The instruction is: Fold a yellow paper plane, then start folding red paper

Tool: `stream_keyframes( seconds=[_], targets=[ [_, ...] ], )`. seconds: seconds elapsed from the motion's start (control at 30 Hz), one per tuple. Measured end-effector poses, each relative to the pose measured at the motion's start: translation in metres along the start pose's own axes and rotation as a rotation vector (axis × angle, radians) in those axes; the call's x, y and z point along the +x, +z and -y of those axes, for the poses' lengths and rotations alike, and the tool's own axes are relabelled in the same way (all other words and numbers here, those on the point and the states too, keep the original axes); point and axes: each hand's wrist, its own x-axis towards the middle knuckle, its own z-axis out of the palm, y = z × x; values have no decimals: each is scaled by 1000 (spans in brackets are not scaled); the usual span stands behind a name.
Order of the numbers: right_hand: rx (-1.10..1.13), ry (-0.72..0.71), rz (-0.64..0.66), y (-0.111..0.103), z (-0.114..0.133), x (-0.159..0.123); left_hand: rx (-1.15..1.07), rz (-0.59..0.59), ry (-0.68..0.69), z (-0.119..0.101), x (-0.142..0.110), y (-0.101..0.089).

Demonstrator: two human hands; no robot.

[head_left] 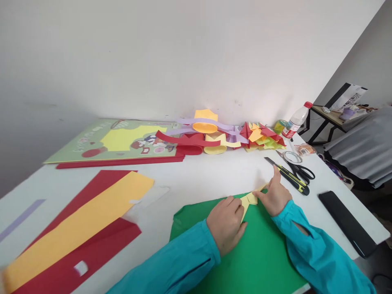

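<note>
Here's the yellow paper [249, 199] — folded, right between the hands, over the green sheet [254, 253]! Left hand [227, 225] curls its fingers tight on the near end; right hand [276, 196] pinches the far one — cutter [295, 182] lying just beyond that hand, scissors [304, 173] past it.

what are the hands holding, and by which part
The yellow paper: the right hand holds its right end; the left hand covers its near left end, gripping or pressing, hard to tell which.
</note>
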Motion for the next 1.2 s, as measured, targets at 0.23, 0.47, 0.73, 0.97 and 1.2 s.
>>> stream_keyframes(
  seconds=[0.23,0.47,0.73,0.97,1.2],
  targets=[
    [101,-922,100,16,3,-10,-16,-12,33,-2,-10,-7],
    [205,-997,272,18,7,-13,74,-348,299,12,-36,-7],
    [110,-987,402,5,13,-18,172,-512,476,19,-35,-5],
    [59,-1003,410,7,17,-26,122,-387,400,16,-47,-10],
    [144,-932,489,6,18,-27,-367,-394,76,17,-56,-3]
  ],
)
